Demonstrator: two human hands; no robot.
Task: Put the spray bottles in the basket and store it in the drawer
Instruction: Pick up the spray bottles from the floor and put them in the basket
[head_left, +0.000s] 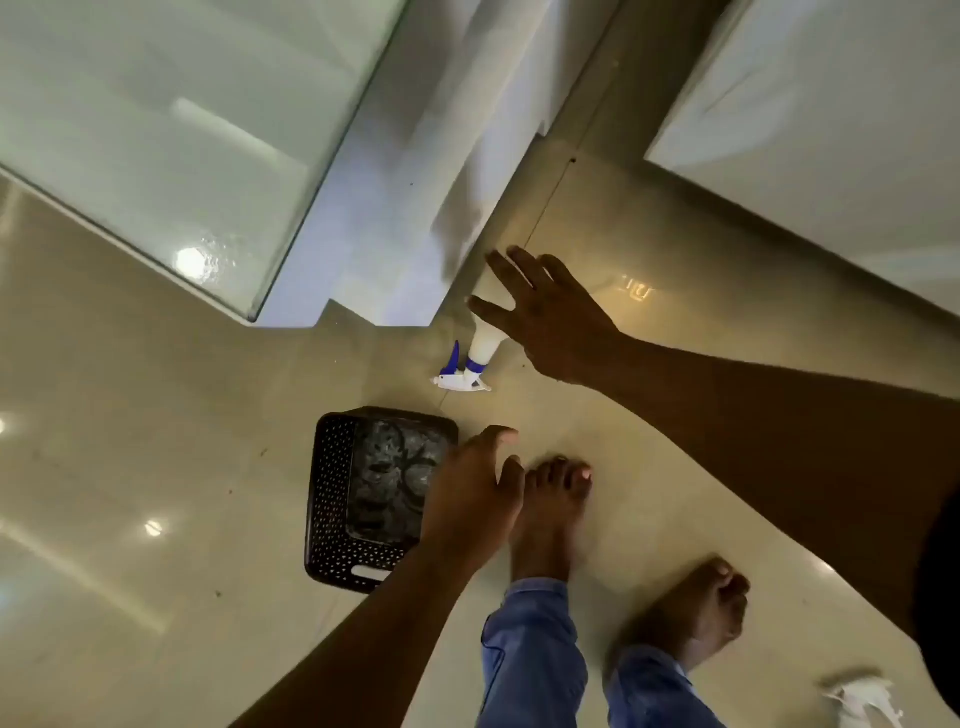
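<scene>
A white spray bottle (480, 348) with a blue trigger lies on the tiled floor beside the white cabinet. My right hand (550, 317) hovers just above its body with fingers spread, covering part of it and holding nothing. A black perforated basket (332, 499) sits on the floor below the bottle, with nothing inside it. My left hand (470, 493) hangs open over the basket's right edge. A second white spray bottle (860, 699) lies blurred at the bottom right corner.
A white cabinet (395, 218) with a glass top (171, 135) fills the upper left. Another white unit (831, 119) stands at the upper right. My bare feet (550, 514) and blue trouser legs stand on the glossy beige floor right of the basket.
</scene>
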